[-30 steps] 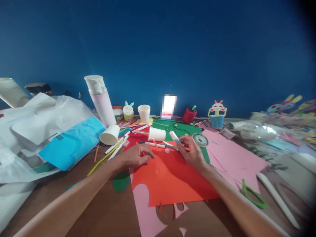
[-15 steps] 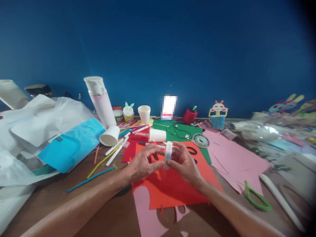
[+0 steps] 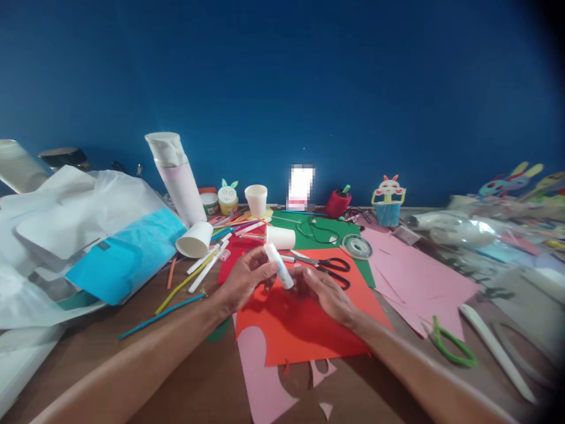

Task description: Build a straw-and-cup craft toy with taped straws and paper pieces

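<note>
A white glue stick (image 3: 279, 266) is tilted above the orange paper (image 3: 318, 330), its upper end leaning left. My left hand (image 3: 247, 278) is closed around it, thumb across its side. My right hand (image 3: 324, 294) is beside the lower end of the glue stick, fingers loosely stretched and slightly bent; whether a fingertip touches it I cannot tell. Black-handled scissors (image 3: 338, 264) lie on the orange paper just beyond my right hand. A white paper cup (image 3: 281, 238) rests on its side behind the glue stick.
Pink paper scraps (image 3: 260, 383) lie at the front edge. Markers and pipe cleaners (image 3: 179, 294) are scattered left, beside a blue sheet (image 3: 128, 253) and plastic bags. A tape roll (image 3: 356, 247), pink paper (image 3: 424, 277) and a green pipe cleaner (image 3: 452, 347) lie right.
The glue stick went from upright between both hands to tilted left in my left hand. My right hand has loosened from it, and more of the scissors shows.
</note>
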The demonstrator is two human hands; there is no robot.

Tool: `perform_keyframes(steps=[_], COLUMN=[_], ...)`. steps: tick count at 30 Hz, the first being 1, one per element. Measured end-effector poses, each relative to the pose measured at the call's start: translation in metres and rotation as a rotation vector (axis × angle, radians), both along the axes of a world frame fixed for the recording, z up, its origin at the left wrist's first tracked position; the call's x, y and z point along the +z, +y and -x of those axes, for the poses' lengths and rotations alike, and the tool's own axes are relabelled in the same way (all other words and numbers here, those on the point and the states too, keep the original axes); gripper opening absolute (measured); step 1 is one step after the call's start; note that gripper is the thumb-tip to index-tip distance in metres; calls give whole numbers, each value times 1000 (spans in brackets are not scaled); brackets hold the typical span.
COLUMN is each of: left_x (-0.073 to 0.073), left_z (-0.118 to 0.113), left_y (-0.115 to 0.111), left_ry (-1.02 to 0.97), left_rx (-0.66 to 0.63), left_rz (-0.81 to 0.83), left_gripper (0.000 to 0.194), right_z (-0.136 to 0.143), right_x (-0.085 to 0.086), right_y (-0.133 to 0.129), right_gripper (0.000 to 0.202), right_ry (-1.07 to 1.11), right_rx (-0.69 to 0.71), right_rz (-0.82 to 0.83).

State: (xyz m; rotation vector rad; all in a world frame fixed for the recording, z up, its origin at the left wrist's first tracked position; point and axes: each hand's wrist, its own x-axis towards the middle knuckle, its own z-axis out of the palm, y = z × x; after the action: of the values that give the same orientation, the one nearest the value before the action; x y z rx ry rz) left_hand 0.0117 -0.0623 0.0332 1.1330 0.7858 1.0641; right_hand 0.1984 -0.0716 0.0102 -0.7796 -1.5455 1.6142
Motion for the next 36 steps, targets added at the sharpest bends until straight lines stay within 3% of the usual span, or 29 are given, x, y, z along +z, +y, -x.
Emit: perform_keyframes(steps=[4, 10, 18, 26, 36], left_x=[-6, -13, -17, -15, -4], left_z=[3, 5, 6, 3, 3], left_y=[5, 6, 5, 5, 2], left_ry=[-126, -99, -43, -41, -39], left_rx=[-20, -34, -17, 12, -40], left_rz=[43, 34, 53, 18, -37], left_gripper=[28, 31, 29, 21, 21], right_z=[-1, 3, 4, 4, 0], right_x=[-8, -11, -1, -9, 1], right_y=[4, 4, 5, 5, 1], right_gripper=[44, 46, 33, 25, 35], right_ry=[-65, -77, -168, -232, -327], right_rx=[86, 77, -20, -194, -30], right_rz=[121, 135, 58, -103, -155])
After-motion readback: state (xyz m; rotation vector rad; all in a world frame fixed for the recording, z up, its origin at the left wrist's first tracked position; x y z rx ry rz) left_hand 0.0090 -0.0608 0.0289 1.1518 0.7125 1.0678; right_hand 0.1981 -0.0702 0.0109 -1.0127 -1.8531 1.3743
